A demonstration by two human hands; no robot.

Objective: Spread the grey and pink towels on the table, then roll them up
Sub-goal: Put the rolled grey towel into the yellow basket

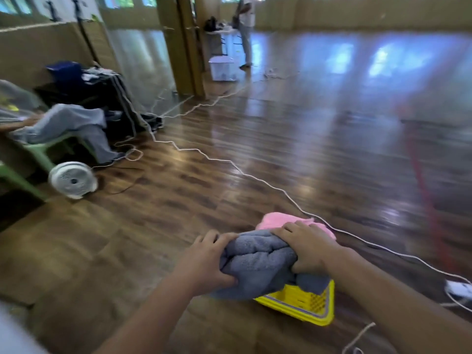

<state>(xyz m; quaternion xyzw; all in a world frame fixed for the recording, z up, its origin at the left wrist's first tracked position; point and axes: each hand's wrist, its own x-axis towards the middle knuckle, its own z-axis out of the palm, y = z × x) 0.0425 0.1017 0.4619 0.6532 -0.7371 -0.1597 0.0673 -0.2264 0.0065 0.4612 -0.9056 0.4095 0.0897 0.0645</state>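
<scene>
1. The grey towel [258, 261] is held in a bunched wad between both hands, just above the yellow basket [306, 302], which stands on the wooden floor [127, 238]. The fingers of the left hand [207, 261] are curled round its left end with the thumb dug in beneath. The right hand [309, 249] is clenched on its right end.
2. The pink towel [278, 219] is seen just behind the grey one, touching it, by the right fingertips. Whether it is actually gripped cannot be told. If it is not caught, it may be dropped on the floor or left behind as the wad is lifted.
3. A loose fold of grey is draped over the basket's near rim. The basket looks light and may be snagged and tipped or dragged.
4. A white cord [229, 163] is laid across the floor just beyond the basket. It may be tripped over, or hooked by a trailing corner, once the towels are carried off.
5. No table is shown, so a long carry may be needed and the bunched hold may be loosened.
</scene>
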